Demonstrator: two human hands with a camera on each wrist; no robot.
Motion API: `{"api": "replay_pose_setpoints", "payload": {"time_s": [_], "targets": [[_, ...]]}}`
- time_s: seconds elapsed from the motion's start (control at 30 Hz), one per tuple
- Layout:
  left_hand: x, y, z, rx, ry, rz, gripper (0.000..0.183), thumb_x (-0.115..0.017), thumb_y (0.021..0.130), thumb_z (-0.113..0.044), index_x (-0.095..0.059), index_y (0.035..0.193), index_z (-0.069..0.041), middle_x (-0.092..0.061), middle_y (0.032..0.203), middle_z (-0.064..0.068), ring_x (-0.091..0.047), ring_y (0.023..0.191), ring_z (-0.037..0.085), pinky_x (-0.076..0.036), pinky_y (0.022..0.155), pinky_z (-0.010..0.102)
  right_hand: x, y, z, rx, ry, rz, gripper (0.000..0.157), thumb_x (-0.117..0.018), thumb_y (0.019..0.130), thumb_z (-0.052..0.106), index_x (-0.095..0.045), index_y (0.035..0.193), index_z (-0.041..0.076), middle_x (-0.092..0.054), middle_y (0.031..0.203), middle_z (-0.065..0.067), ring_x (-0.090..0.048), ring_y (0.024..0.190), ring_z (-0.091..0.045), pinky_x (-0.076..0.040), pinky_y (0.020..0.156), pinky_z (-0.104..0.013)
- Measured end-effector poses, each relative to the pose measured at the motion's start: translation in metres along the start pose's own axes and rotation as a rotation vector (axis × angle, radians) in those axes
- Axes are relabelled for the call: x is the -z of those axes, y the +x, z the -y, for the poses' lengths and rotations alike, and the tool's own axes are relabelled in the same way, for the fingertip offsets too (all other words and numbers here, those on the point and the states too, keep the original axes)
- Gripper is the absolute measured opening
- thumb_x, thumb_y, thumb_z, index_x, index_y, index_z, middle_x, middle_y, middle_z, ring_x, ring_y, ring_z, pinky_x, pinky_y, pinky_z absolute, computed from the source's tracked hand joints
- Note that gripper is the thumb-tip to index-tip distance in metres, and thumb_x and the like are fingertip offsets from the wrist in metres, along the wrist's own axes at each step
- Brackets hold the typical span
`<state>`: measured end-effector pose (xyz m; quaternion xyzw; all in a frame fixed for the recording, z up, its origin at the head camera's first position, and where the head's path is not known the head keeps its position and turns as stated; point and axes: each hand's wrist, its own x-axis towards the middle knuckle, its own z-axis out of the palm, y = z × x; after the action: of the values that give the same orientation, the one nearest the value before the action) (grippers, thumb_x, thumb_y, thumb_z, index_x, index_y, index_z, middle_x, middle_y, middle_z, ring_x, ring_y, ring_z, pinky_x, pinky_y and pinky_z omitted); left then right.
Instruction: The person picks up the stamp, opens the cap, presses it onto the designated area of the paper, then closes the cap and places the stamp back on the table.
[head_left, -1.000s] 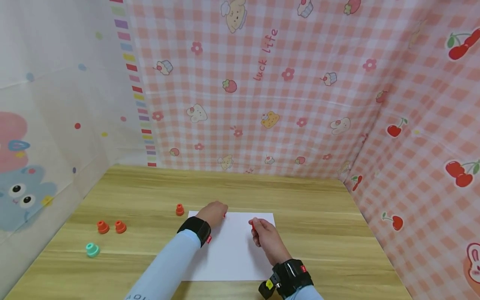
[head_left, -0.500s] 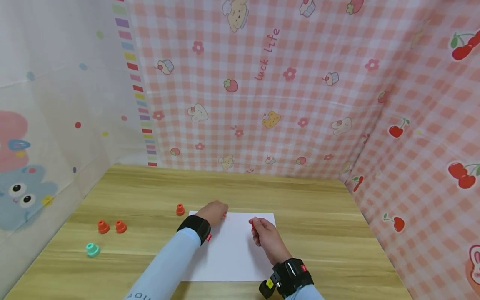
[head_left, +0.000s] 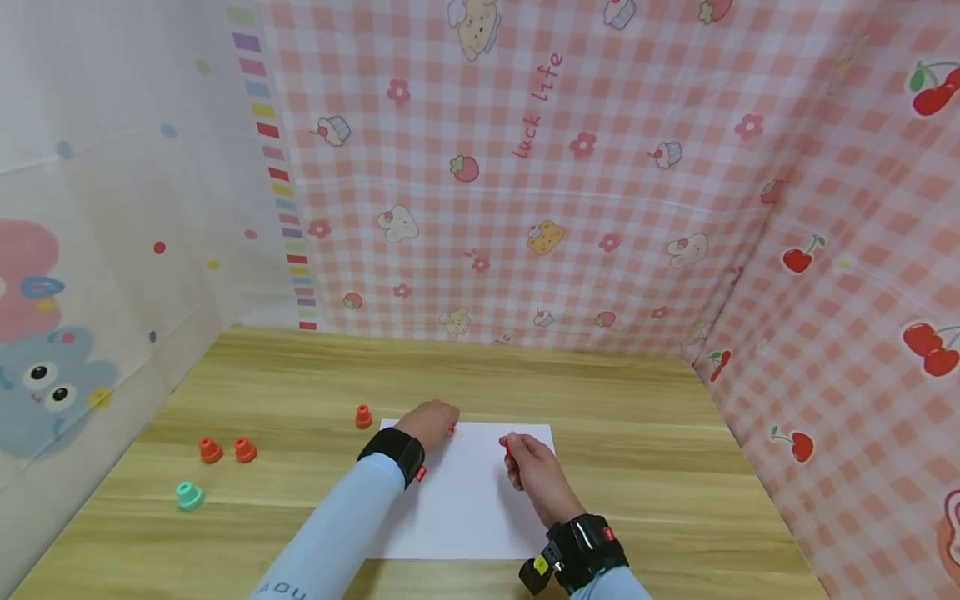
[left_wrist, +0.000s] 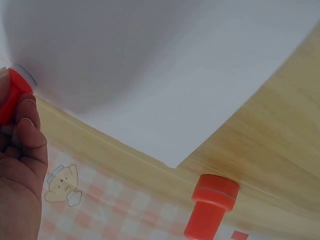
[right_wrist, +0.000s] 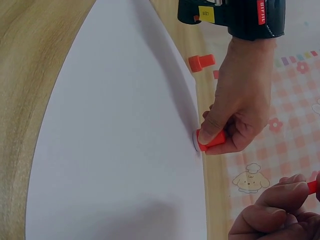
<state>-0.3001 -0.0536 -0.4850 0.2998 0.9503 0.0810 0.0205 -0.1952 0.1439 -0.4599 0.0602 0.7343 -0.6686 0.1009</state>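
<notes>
My left fingers [left_wrist: 32,132] pinch a red stamp [left_wrist: 20,82] down at the paper [left_wrist: 150,75] just below them; my right fingers [right_wrist: 285,197] grip a small red piece [right_wrist: 312,187]. Best I press squarely, without sliding.

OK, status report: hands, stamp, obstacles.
Left hand pinches red stamp at far edge of paper. Right hand holds red piece. Other stamps left of paper, not blocking.

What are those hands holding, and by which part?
The left hand pinches a red stamp-like piece by its red body, behind its pale end. The right hand holds a small red item, mostly hidden; which part, I can't tell.
</notes>
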Motion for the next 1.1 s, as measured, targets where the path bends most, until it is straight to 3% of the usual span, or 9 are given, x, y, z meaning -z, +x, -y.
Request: {"api": "replay_pose_setpoints", "payload": {"time_s": [0.27, 0.67, 0.9, 1.1], "targets": [[-0.003, 0.001, 0.001, -0.009, 0.054, 0.020, 0.008, -0.067, 0.092, -0.002, -0.062, 0.087, -0.007, -0.062, 0.078, 0.005, -0.061, 0.078, 0.021, -0.052, 0.078, 0.035, 0.000, -0.001, 0.002, -0.004, 0.000, -0.005, 0.040, -0.044, 0.107, 0.032, -0.055, 0.122, -0.004, -0.047, 0.084, -0.004, -0.046, 0.073, -0.017, -0.037, 0.064, -0.026], [0.007, 0.003, -0.003, 0.008, 0.075, 0.056, 0.009, -0.064, 0.093, 0.000, -0.065, 0.087, -0.007, -0.067, 0.087, 0.007, -0.064, 0.085, 0.023, -0.052, 0.084, 0.036, 0.003, -0.002, -0.001, 0.009, -0.005, -0.016, 0.041, -0.044, 0.107, 0.031, -0.055, 0.122, -0.006, -0.047, 0.083, -0.004, -0.045, 0.072, -0.017, -0.037, 0.063, -0.026], [0.011, 0.000, 0.000, 0.017, 0.026, 0.050, 0.005, -0.069, 0.092, -0.004, -0.066, 0.088, -0.007, -0.065, 0.084, 0.006, -0.060, 0.082, 0.022, -0.051, 0.085, 0.037, 0.005, -0.002, -0.002, -0.004, -0.011, -0.021, 0.043, -0.045, 0.107, 0.032, -0.054, 0.124, -0.006, -0.047, 0.084, -0.005, -0.046, 0.074, -0.017, -0.038, 0.065, -0.026], [0.019, -0.007, 0.003, 0.072, -0.088, 0.011, 0.006, -0.072, 0.091, -0.011, -0.069, 0.095, -0.008, -0.062, 0.082, 0.002, -0.054, 0.078, 0.021, -0.051, 0.085, 0.035, 0.005, -0.001, -0.004, -0.022, -0.002, -0.025, 0.043, -0.045, 0.107, 0.033, -0.054, 0.126, -0.004, -0.048, 0.087, -0.005, -0.046, 0.076, -0.019, -0.038, 0.067, -0.027]]}}
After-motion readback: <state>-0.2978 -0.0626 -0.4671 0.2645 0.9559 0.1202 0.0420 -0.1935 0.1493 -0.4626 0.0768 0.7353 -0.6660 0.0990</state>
